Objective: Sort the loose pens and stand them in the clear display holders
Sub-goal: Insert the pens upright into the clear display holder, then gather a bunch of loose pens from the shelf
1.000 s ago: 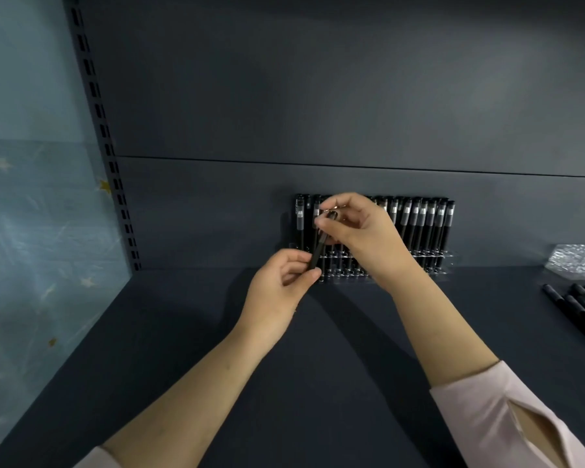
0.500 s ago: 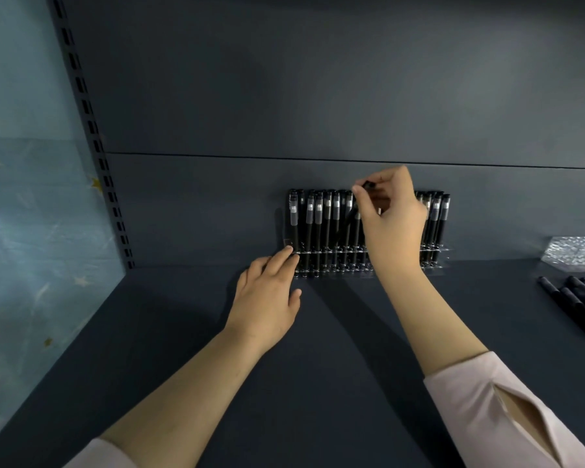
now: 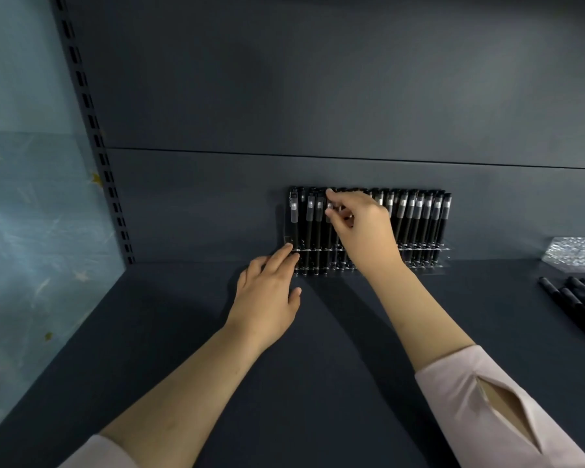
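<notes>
Head view: left hand point(image 3: 267, 298) lies flat with fingers straight, its fingertips touching the left end of the clear holder point(image 3: 429, 261), probably to steady it. Right hand point(image 3: 362, 228) pinches the top of one pen point(image 3: 329, 207) between thumb and forefinger, likely seating it upright in the row of standing pens point(image 3: 419, 214). Loose pens point(image 3: 574, 302) lie on the shelf point(image 3: 318, 366), well apart to the right.

Black pens point(image 3: 416, 217) with grey bands, dark slate shelf point(image 3: 318, 366), pale pink sleeve point(image 3: 460, 400), star-speckled blue wall point(image 3: 31, 214).
</notes>
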A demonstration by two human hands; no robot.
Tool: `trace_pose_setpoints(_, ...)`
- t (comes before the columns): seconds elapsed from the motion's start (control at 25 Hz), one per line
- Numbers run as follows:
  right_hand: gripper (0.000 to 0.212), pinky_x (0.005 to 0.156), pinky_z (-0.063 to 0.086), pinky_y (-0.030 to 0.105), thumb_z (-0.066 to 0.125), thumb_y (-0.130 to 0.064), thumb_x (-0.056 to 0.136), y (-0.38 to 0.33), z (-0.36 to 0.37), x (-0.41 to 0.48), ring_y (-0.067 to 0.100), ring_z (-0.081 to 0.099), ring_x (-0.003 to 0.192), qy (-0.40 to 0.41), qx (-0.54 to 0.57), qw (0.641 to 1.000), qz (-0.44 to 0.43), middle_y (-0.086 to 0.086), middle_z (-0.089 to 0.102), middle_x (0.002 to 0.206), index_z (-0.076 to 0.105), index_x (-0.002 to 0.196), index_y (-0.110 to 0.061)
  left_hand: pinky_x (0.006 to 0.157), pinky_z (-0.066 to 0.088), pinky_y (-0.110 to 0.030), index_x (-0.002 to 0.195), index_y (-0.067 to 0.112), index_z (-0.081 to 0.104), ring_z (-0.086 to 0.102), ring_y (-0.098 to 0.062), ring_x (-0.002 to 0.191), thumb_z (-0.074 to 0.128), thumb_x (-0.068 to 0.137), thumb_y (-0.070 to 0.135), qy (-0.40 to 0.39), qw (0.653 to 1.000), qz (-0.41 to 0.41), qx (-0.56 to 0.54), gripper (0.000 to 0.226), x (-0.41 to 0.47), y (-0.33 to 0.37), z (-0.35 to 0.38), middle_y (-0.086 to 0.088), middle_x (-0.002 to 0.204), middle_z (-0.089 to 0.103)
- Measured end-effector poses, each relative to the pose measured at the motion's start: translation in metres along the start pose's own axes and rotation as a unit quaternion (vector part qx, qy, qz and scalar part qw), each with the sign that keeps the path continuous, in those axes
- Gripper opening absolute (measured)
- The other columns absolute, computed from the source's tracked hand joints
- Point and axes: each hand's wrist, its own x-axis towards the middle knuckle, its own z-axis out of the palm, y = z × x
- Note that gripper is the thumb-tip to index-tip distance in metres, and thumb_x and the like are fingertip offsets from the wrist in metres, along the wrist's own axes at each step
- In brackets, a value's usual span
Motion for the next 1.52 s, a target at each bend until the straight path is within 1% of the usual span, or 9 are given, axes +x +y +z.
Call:
trace_pose_setpoints(0.2, 0.048, 0.085, 0.048, 0.024, 0.063, -0.018, 0.091, 0.007, -0.020, -0.001, 0.015, 0.060, 0.091, -0.067, -0.007, 0.997, 0.038, 0.002, 0.061, 0.111, 0.051, 0.138, -0.020, 0.115, 0.019, -0.033, 0.149, 0.027, 0.033, 0.021, -0.013, 0.143, 0.046, 0.100, 0.032, 0.018, 1.000, 0.010, 0.001, 0.051, -0.001, 0.007, -0.014, 0.012, 0.158, 0.027)
trace_pose_setpoints(0.36, 0.045, 0.082, 0.044, 0.024, 0.066, -0.024, 0.088, 0.035, -0.064, -0.007, 0.012, 0.056, 0.093, -0.135, -0.074, 0.987, 0.043, -0.001, 0.062, 0.113, 0.056, 0.132, -0.025, 0.109, 0.030, -0.032, 0.139, 0.024, 0.047, 0.037, -0.014, 0.133, 0.048, 0.100, 0.030, 0.034, 0.999, 0.031, -0.016, 0.040, 0.000, 0.046, -0.018, 0.010, 0.144, 0.045)
trace_pose_setpoints(0.56, 0.042, 0.093, 0.047, 0.034, 0.068, -0.031, 0.085, 0.109, -0.149, -0.024, 0.019, 0.058, 0.109, -0.210, -0.146, 0.963, 0.089, -0.001, 0.064, 0.119, 0.060, 0.126, -0.025, 0.103, 0.043, -0.036, 0.135, 0.023, 0.050, 0.047, -0.015, 0.125, 0.049, 0.099, 0.032, -0.003, 0.997, 0.029, -0.069, 0.037, 0.021, 0.140, 0.013, 0.007, 0.136, 0.053)
trace_pose_setpoints(0.68, 0.042, 0.097, 0.044, 0.031, 0.070, -0.033, 0.084, 0.172, -0.209, -0.044, 0.018, 0.058, 0.111, -0.245, -0.170, 0.947, 0.118, -0.001, 0.065, 0.119, 0.062, 0.124, -0.022, 0.098, 0.046, -0.036, 0.134, 0.021, 0.050, 0.051, -0.016, 0.120, 0.050, 0.098, 0.036, -0.048, 0.995, 0.015, -0.082, 0.039, 0.031, 0.207, 0.051, 0.005, 0.131, 0.054)
trace_pose_setpoints(0.92, 0.031, 0.082, 0.043, 0.024, 0.072, -0.035, 0.081, 0.288, -0.311, -0.084, 0.018, 0.062, 0.095, -0.298, -0.180, 0.926, 0.147, -0.001, 0.069, 0.103, 0.069, 0.109, -0.023, 0.101, 0.043, -0.039, 0.134, 0.012, 0.050, 0.045, -0.025, 0.124, 0.046, 0.096, 0.052, -0.133, 0.989, -0.048, -0.046, 0.055, 0.047, 0.341, 0.126, -0.004, 0.133, 0.050)
trace_pose_setpoints(1.12, 0.032, 0.083, 0.042, 0.022, 0.068, -0.042, 0.084, 0.338, -0.338, -0.093, 0.010, 0.059, 0.093, -0.322, -0.104, 0.929, 0.149, -0.007, 0.067, 0.106, 0.070, 0.110, -0.025, 0.098, 0.042, -0.041, 0.118, 0.009, 0.056, 0.041, -0.031, 0.123, 0.043, 0.087, 0.071, -0.132, 0.986, -0.100, -0.011, 0.071, 0.064, 0.405, 0.163, -0.009, 0.129, 0.047)
trace_pose_setpoints(1.24, 0.029, 0.082, 0.043, 0.021, 0.070, -0.043, 0.082, 0.352, -0.340, -0.088, 0.006, 0.060, 0.090, -0.338, -0.054, 0.930, 0.138, -0.010, 0.067, 0.103, 0.071, 0.106, -0.026, 0.096, 0.040, -0.041, 0.124, 0.008, 0.054, 0.038, -0.031, 0.124, 0.040, 0.078, 0.083, -0.135, 0.982, -0.133, 0.017, 0.089, 0.074, 0.425, 0.175, -0.009, 0.131, 0.043)
trace_pose_setpoints(1.36, 0.025, 0.084, 0.049, 0.025, 0.074, -0.036, 0.080, 0.359, -0.336, -0.078, 0.010, 0.062, 0.086, -0.362, -0.001, 0.922, 0.139, -0.004, 0.069, 0.095, 0.073, 0.101, -0.022, 0.100, 0.035, -0.041, 0.132, 0.009, 0.047, 0.031, -0.031, 0.130, 0.040, 0.069, 0.090, -0.162, 0.973, -0.165, 0.030, 0.103, 0.081, 0.437, 0.182, -0.009, 0.138, 0.035)
trace_pose_setpoints(1.52, 0.025, 0.062, 0.051, 0.020, 0.077, -0.017, 0.079, 0.364, -0.329, -0.072, 0.012, 0.058, 0.069, -0.369, 0.130, 0.897, 0.204, 0.004, 0.063, 0.080, 0.071, 0.102, -0.011, 0.103, 0.031, -0.040, 0.141, 0.010, 0.036, 0.025, -0.032, 0.135, 0.044, 0.069, 0.088, -0.194, 0.959, -0.204, 0.027, 0.106, 0.089, 0.445, 0.184, -0.010, 0.147, 0.026)
